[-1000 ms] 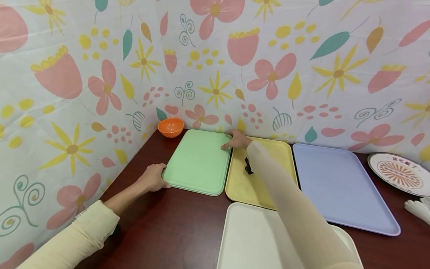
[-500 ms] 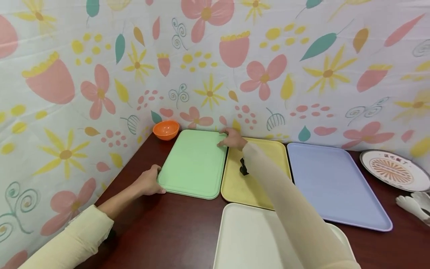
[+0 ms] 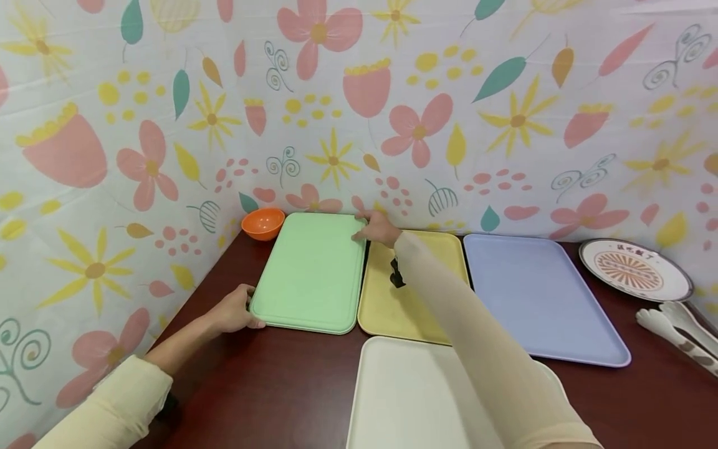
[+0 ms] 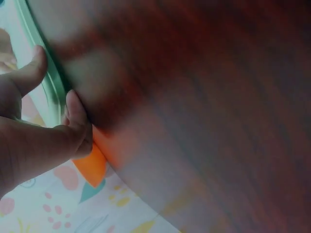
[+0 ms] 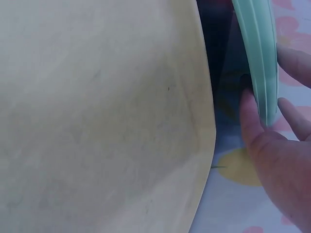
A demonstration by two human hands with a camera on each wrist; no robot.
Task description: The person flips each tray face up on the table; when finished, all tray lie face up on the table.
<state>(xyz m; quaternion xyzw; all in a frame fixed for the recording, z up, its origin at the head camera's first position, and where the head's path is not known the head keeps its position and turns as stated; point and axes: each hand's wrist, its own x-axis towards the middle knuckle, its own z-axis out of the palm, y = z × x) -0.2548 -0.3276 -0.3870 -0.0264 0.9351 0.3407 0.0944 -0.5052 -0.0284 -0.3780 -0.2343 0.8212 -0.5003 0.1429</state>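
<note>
A light green tray [image 3: 311,274] lies on the dark red-brown table, its broad face up. At its near left corner my left hand [image 3: 232,310] grips the edge, thumb along the near side and fingers at the left side. My right hand [image 3: 381,229] holds the far right corner; the right wrist view shows the tray's ridged rim [image 5: 262,63] between the thumb and fingers. In the left wrist view the thumb [image 4: 34,73] lies on the green rim and the fingers bend in below it. The tray's underside is hidden.
An orange bowl [image 3: 263,223] stands at the far left corner. Right of the green tray are a yellow tray [image 3: 387,312], partly under my right arm, and a blue tray [image 3: 538,299]. A white tray [image 3: 404,386] is in front. A patterned plate [image 3: 634,268] and white tongs [image 3: 673,330] lie far right.
The head view has turned right, so everything sits further left in it. Both hands keep their hold on the green tray, which shows little shift against the yellow tray.
</note>
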